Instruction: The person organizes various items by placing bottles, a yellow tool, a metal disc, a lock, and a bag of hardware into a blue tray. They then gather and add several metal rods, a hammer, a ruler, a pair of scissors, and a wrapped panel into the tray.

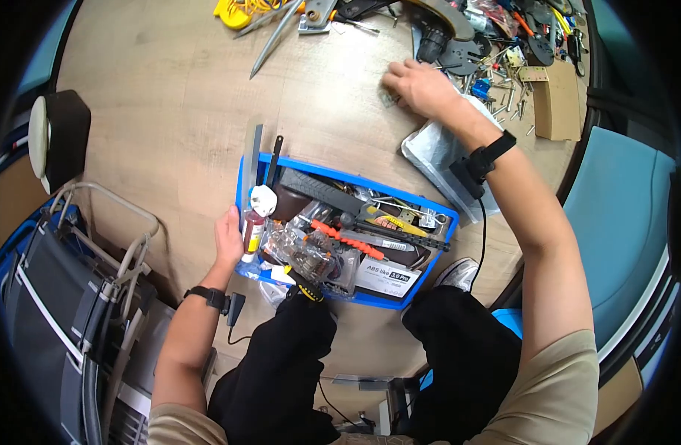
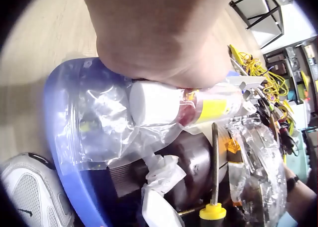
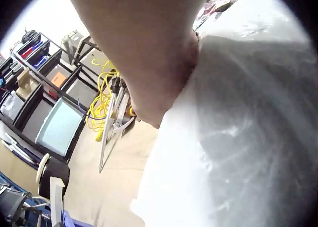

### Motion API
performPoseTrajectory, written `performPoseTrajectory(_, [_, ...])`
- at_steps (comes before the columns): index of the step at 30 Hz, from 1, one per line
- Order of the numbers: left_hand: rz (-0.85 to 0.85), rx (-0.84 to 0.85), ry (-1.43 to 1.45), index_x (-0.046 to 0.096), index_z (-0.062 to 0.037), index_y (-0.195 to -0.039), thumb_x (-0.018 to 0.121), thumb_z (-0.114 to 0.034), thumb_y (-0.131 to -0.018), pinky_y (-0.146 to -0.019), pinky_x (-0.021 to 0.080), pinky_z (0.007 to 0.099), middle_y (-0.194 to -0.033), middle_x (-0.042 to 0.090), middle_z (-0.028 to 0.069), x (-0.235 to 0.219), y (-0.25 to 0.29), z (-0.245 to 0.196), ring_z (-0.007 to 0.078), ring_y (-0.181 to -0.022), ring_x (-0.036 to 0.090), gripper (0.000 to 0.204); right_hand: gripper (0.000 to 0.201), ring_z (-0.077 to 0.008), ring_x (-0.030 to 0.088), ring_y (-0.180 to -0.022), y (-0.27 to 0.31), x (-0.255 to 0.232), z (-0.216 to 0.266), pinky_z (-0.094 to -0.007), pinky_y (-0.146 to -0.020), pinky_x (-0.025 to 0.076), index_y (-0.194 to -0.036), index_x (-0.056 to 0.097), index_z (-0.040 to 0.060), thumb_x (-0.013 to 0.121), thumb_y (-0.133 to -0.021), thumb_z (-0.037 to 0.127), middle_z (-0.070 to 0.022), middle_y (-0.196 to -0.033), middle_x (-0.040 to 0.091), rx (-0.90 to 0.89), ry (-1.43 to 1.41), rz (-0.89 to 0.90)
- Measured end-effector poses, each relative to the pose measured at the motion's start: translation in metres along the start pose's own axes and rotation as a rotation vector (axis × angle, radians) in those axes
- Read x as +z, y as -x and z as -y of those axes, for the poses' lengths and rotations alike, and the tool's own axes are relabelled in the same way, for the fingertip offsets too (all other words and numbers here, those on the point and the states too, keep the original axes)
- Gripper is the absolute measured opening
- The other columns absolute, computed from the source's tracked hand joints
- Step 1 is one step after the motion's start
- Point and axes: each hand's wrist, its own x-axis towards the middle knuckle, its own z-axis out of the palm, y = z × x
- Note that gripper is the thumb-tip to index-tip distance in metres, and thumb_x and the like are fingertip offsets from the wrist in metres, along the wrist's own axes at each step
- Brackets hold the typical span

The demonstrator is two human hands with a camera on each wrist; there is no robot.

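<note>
A blue bin [image 1: 340, 299] full of tools and packets stands on the floor between the feet. The left hand [image 1: 229, 236] rests at the bin's left edge, beside a small bottle with a white cap [image 2: 156, 103]; its fingertips are out of sight in the left wrist view. Up at the right, the right hand [image 1: 422, 87] has its fingers bent down over a small, indistinct item [image 1: 388, 95]; whether it grips this cannot be told. A clear plastic bag [image 3: 238, 132] lies under the right forearm.
Loose screws [image 1: 512, 93], a cardboard piece [image 1: 557, 100] and a power tool [image 1: 433, 44] lie at the upper right. Yellow cord [image 1: 255, 11] and metal rods are at the top. A folded chair [image 1: 58, 297] stands left; a shoe [image 1: 456, 274] is by the bin's right end.
</note>
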Motion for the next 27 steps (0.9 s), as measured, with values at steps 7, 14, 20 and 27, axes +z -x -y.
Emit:
performPoseTrajectory(7, [-0.020, 0.023, -0.052, 0.054, 0.0000, -0.075, 0.040, -0.046, -0.113, -0.061, 0.039, 0.0368, -0.068, 0.051, 0.0023, 0.001, -0.002, -0.014, 0.0119, -0.069, 0.045, 0.061, 0.031, -0.0296, 0.060, -0.111, 0.003, -0.001, 0.001, -0.0426, -0.098, 0.051, -0.108, 0.062, 0.0068, 0.075, -0.087, 0.026, -0.0073, -0.110, 0.063, -0.103, 0.004, -0.018])
performPoseTrajectory(14, [-0.016, -0.011, -0.005, 0.061, 0.0013, -0.079, 0.039, -0.048, -0.113, -0.065, 0.043, 0.0387, -0.071, 0.058, 0.0046, 0.006, -0.003, -0.022, 0.0131, -0.070, 0.048, 0.063, 0.023, -0.0286, 0.060, -0.098, 0.017, -0.033, 0.034, -0.0414, -0.082, 0.055, -0.100, 0.058, 0.0096, 0.069, -0.095, 0.029, -0.0052, -0.098, 0.061, -0.198, -0.252, -0.332])
performPoseTrajectory(20, [-0.017, -0.046, -0.010, 0.060, 0.0026, -0.076, 0.040, -0.047, -0.112, -0.063, 0.042, 0.0395, -0.067, 0.057, 0.0055, 0.003, -0.003, -0.022, 0.0138, -0.068, 0.047, 0.065, 0.026, -0.0409, 0.067, -0.081, 0.094, -0.082, 0.089, -0.0521, -0.073, 0.054, -0.096, 0.060, 0.0043, 0.069, -0.095, 0.029, -0.0164, -0.080, 0.066, -0.066, -0.660, 0.235])
performPoseTrajectory(27, [-0.043, -0.042, -0.065, 0.057, 0.0056, -0.075, 0.039, -0.048, -0.112, -0.063, 0.042, 0.0433, -0.064, 0.055, 0.0095, 0.004, -0.005, -0.016, 0.0173, -0.065, 0.047, 0.067, 0.036, -0.0379, 0.069, -0.103, 0.168, -0.047, 0.136, -0.0479, -0.086, 0.056, -0.112, 0.064, -0.0015, 0.068, -0.097, 0.031, -0.0211, -0.107, 0.067, 0.130, -0.657, 0.224])
